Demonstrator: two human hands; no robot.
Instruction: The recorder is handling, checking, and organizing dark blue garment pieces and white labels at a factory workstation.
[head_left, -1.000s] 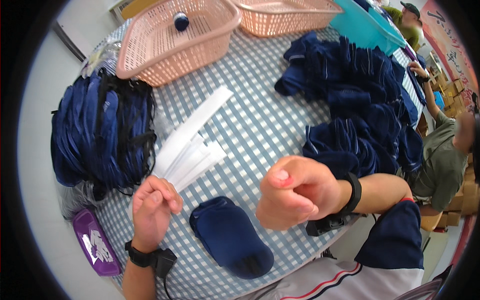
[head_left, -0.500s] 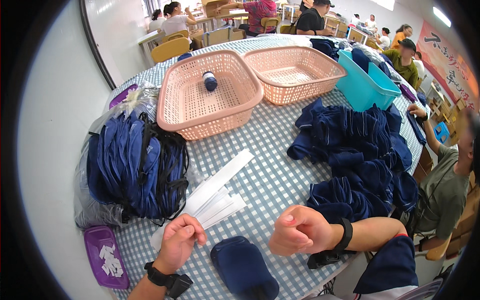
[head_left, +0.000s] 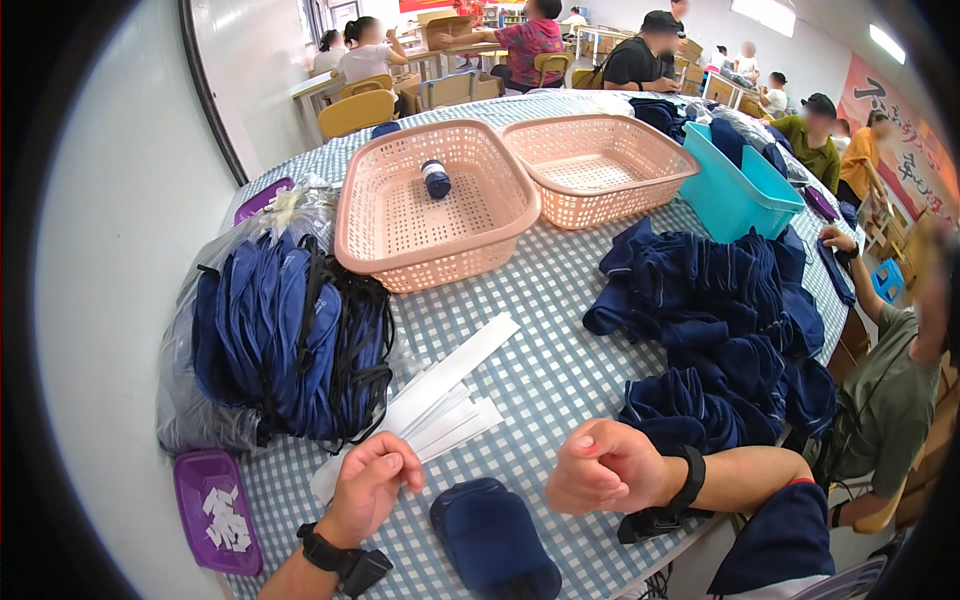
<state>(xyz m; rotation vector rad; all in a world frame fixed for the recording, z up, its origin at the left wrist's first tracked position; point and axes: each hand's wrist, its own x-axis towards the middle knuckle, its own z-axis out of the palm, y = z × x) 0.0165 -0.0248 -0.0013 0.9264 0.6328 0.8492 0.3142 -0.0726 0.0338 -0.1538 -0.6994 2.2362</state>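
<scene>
Both my hands hover over the near edge of the table. My left hand [head_left: 375, 484] has its fingers curled and thumb against them, with nothing seen in it; it is nearest to a fan of white paper strips [head_left: 455, 370]. My right hand [head_left: 603, 468] is a loose fist, also with nothing showing. Between and below them lies a flat navy fabric piece [head_left: 492, 535] with rounded corners, touched by neither hand. Beyond my right hand is a big heap of navy fabric pieces [head_left: 700, 300]. Blue fabric pouches with black cords [head_left: 285, 340] are stacked in a clear plastic bag at left.
Two pink perforated baskets [head_left: 440, 255] [head_left: 610, 205] stand at the back, the left one holding a small navy roll [head_left: 436, 180]. A turquoise bin [head_left: 745, 200] is beside them. A purple tray [head_left: 190, 480] holds white slips. A co-worker [head_left: 885, 380] sits at right.
My view has tilted up slightly, so the table things sit a little lower and further right. Both hands keep nearly the same pose and place. Nothing on the table was taken or let go.
</scene>
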